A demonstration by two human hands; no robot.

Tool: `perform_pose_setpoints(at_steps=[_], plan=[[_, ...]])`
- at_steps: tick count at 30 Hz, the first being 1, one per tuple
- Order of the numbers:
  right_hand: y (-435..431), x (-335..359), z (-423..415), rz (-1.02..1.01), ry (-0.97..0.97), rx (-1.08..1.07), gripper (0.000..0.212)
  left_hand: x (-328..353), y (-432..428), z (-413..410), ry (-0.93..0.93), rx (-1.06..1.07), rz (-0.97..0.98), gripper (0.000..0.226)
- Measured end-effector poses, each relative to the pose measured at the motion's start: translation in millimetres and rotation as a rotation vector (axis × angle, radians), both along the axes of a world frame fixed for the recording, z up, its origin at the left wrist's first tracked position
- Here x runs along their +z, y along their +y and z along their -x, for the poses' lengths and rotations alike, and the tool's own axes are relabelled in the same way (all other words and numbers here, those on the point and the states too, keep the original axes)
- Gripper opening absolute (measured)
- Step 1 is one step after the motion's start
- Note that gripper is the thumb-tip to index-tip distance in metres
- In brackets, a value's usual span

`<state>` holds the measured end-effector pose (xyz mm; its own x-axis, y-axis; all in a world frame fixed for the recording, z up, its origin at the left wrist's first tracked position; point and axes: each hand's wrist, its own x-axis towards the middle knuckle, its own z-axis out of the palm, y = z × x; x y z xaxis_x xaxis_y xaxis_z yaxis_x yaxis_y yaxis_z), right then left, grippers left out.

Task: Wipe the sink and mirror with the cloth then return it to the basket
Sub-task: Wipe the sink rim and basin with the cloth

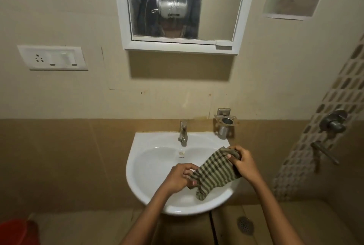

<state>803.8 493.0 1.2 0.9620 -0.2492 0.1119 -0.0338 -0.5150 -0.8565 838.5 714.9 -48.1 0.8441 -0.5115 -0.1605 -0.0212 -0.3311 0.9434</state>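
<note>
Fingers (189,174) of the left hand (178,178) are curling shut around one end of the cloth (213,172), while the right hand (243,163) is pinching the other end in a closed grip. Between them the striped cloth is stretching across the lower right of the frame, hanging over the sink (149,158), with a loose corner drooping toward the near rim; whether that corner is touching the porcelain is hard to tell.

Both hands are gripping rather than pressing, so this looks like bunching or straightening the cloth, not a wiping stroke. As a judgement, the sink step is either just starting or pausing. Spots are showing on the mirror (167,4) at the top centre of the frame, so its wipe seems not yet done.

The next move is likely calling for one hand to let go and the other to press a gathered pad of cloth flat against the bowl, sweeping around the tap (183,132) at the centre of the frame. After that the cloth needs lifting up to the glass, well above the sink.

No basket is showing anywhere; only a red bucket (14,232) is sitting at the lower left corner, so where the cloth finally goes cannot be told.
</note>
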Motion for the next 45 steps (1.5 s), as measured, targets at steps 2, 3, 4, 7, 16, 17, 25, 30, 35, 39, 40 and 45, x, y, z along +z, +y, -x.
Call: perform_pose_setpoints(at_steps=[2, 3, 4, 7, 16, 17, 25, 30, 35, 39, 40, 45], plan=[[-18, -9, -11, 0.069, 0.020, -0.048, 0.014, -9, -22, -10, 0.031, -0.076, -0.010, 0.043], [-29, -14, -17, 0.108, 0.032, -0.080, 0.014, -12, -33, -16, 0.054, -0.112, -0.001, 0.044], [-40, -19, -23, 0.148, 0.041, -0.111, 0.014, -14, -43, -21, 0.083, -0.145, 0.012, 0.043], [-80, -38, -46, 0.241, 0.095, -0.185, 0.014, -27, -79, -39, 0.209, -0.252, 0.098, 0.034], [-127, -99, -140, 0.430, 0.231, -0.243, 0.024, -81, -157, -103, 0.582, -0.109, 0.176, 0.053], [-126, -105, -150, 0.444, 0.233, -0.257, 0.024, -84, -162, -109, 0.593, -0.061, 0.181, 0.052], [-85, -157, -161, 0.596, 0.143, -0.392, 0.036, -91, -171, -144, 0.624, 0.112, 0.173, 0.044], [-71, -189, -157, 0.713, 0.268, -0.256, 0.065, -95, -158, -157, 0.603, 0.157, 0.154, 0.033], [-62, -183, -207, 0.715, 0.293, -0.278, 0.076, -81, -144, -166, 0.222, 0.238, -0.131, 0.024], [-55, -174, -229, 0.729, 0.296, -0.300, 0.071, -49, -114, -168, -0.220, 0.171, -0.267, 0.030], [-50, -173, -234, 0.727, 0.287, -0.300, 0.068, -42, -106, -168, -0.302, 0.192, -0.260, 0.031], [-18, -175, -256, 0.680, 0.164, -0.251, 0.061, -27, -73, -166, -0.574, 0.345, -0.352, 0.031]])
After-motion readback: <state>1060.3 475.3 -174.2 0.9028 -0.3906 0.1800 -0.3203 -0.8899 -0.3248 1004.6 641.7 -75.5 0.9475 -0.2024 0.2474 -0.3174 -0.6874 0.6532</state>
